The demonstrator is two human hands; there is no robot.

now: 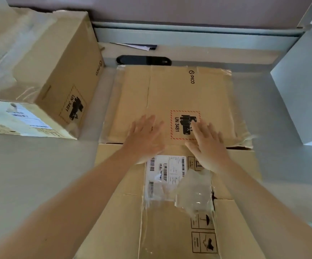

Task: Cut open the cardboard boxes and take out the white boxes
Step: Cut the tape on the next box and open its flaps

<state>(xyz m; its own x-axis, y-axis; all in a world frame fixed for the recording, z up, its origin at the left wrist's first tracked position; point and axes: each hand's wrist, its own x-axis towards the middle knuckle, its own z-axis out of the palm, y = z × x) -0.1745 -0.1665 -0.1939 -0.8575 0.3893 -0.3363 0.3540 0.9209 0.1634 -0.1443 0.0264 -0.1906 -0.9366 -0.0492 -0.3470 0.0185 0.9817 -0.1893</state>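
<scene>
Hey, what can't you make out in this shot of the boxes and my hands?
Head view only:
- Shipping label: print too small and blurred.
- Upright box at left: contents hidden by its walls; its left end is cut off by the frame.
- Flattened box: surface beneath the hands is covered.

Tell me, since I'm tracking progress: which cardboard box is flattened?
The middle box under both hands, left hand and right hand, lies flat; the left box stands full.

Single head-worn view looks steeply down, close over both forearms, at the flattened cardboard (179, 101) ahead.
</scene>
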